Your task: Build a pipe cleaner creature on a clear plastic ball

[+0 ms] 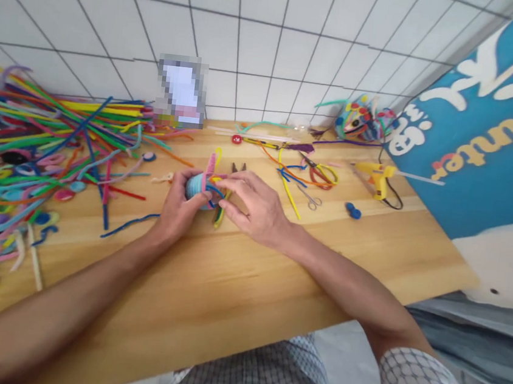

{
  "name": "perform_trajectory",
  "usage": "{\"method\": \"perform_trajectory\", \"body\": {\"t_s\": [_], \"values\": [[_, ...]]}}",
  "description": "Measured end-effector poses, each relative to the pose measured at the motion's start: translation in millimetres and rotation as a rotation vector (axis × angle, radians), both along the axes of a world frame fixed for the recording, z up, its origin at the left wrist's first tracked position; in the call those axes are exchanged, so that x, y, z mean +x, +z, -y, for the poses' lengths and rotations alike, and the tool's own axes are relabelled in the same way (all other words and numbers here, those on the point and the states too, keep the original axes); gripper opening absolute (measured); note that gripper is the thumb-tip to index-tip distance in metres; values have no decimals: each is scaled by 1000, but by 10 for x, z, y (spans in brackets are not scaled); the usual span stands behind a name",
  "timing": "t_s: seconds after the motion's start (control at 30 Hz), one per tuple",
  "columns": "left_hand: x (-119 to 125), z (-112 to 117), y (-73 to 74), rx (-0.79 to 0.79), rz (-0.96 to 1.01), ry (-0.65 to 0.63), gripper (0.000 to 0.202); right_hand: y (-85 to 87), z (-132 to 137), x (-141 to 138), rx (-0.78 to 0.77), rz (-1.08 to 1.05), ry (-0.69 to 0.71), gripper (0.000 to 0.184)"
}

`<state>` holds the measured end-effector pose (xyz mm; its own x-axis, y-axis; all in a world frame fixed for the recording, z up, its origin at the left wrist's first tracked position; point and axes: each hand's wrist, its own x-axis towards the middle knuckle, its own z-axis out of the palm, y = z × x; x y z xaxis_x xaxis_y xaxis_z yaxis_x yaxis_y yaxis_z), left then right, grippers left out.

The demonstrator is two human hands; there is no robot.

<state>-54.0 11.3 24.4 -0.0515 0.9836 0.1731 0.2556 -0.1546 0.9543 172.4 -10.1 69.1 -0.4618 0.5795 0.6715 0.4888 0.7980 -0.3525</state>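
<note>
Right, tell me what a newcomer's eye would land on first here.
Probably the tangle of bright pipe cleaners heaped over the left side of the wooden table. The blue board with its "Winter" lettering, at the far right, likely comes next. After that, perhaps the light-blue piece near the middle, in the grip of the left hand, with the right hand close at its right side.

Wood tbl (236, 294); scissors (314, 169), glue gun (379, 182)

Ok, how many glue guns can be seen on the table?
1: the yellow glue gun is at right on the table, near the blue board. The left pile might hide others.
</note>
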Motion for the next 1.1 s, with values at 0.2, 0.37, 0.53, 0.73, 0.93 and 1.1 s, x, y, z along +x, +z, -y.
{"method": "perform_trajectory", "body": {"t_s": [0.2,0.37,0.53,0.73,0.93,1.1], "values": [[-25,-28,-79,15,47,-4,57,7,175,706,-56,31,-85,16],[-26,-48,-100,-31,55,13,57,-215,147,1217,-313,-256,-323,46],[-29,-76,-122,-20,68,62,61,-56,-187,2086,-174,-768,-697,48],[-18,-83,-141,-37,109,75,67,-103,-284,3312,-179,-485,-1384,29],[-2,-78,-101,-19,70,85,68,-451,-308,3235,-395,-121,-1421,46],[46,-64,-27,-20,45,83,68,-366,-402,3317,-475,63,-1458,48]]}}
